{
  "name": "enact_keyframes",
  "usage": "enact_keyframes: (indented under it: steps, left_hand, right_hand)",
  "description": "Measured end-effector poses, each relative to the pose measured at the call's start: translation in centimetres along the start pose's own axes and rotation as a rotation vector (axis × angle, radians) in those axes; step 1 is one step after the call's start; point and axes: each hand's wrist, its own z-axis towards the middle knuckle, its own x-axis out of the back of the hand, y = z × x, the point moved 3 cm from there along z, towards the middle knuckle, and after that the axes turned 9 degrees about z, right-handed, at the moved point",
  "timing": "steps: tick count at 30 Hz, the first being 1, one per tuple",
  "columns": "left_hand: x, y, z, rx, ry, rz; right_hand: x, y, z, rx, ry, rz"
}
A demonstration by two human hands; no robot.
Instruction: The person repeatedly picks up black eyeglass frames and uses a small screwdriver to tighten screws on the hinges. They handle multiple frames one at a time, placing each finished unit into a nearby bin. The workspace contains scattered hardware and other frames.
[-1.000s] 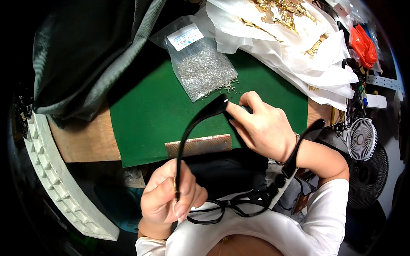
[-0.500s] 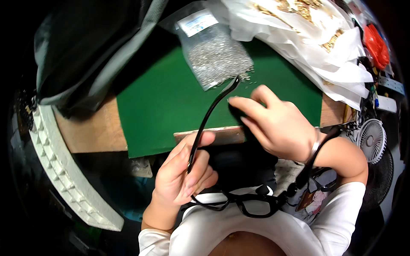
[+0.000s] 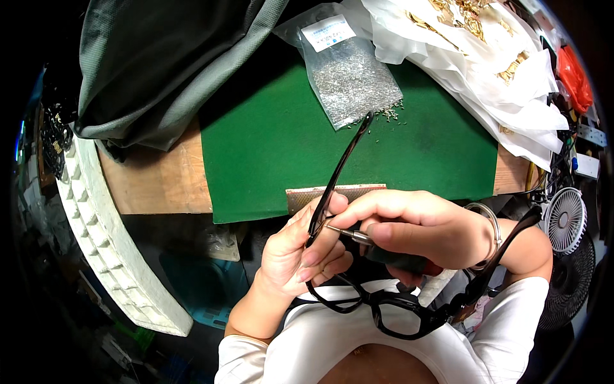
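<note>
while i lean over the bench, the biggest thing ahead of me is the dark grey fabric bag (image 3: 160, 70) slumped across the upper left, lying partly on the green mat (image 3: 409, 160) that covers the middle of the wooden tabletop (image 3: 160, 185). to the upper right, crumpled white plastic bags (image 3: 486, 77) with gold-coloured metal parts showing through spill onto the mat's far corner. a white foam tray (image 3: 109, 237) curves along the left edge of the table. at the far right a small white fan (image 3: 566, 221) stands beside the table edge.

on the mat near its top sits a clear zip bag of tiny silver screws (image 3: 352, 80), with a few loose ones scattered just beside its lower end.

closer in, my left hand (image 3: 300, 253) is closed around the hinge end of a pair of black glasses (image 3: 396, 313); the front of the frame hangs low over my lap, one temple arm rises up and away over the mat, the other runs off to the right past my wrist. my right hand (image 3: 422, 230) is closed on a small screwdriver (image 3: 348, 233), fingers pinching its shaft, the dark handle tucked under my palm. the metal tip touches the frame at the hinge, right by my left thumb. a thin silver bangle (image 3: 489, 221) circles my right wrist.
</note>
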Motion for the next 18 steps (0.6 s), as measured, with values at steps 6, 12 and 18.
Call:
enact_keyframes:
  steps: [6,12,18]
  left_hand:
    - [0.05,-0.23,-0.1,0.023,0.066,-0.056]
    - [0.04,0.06,-0.03,0.027,0.086,0.124]
    - [-0.35,0.28,0.12,0.051,0.157,0.194]
  right_hand:
    - [0.12,0.52,0.12,-0.036,0.025,-0.045]
    - [0.22,0.94,0.03,-0.055,0.049,-0.019]
    - [0.29,1.03,0.01,-0.141,0.065,0.167]
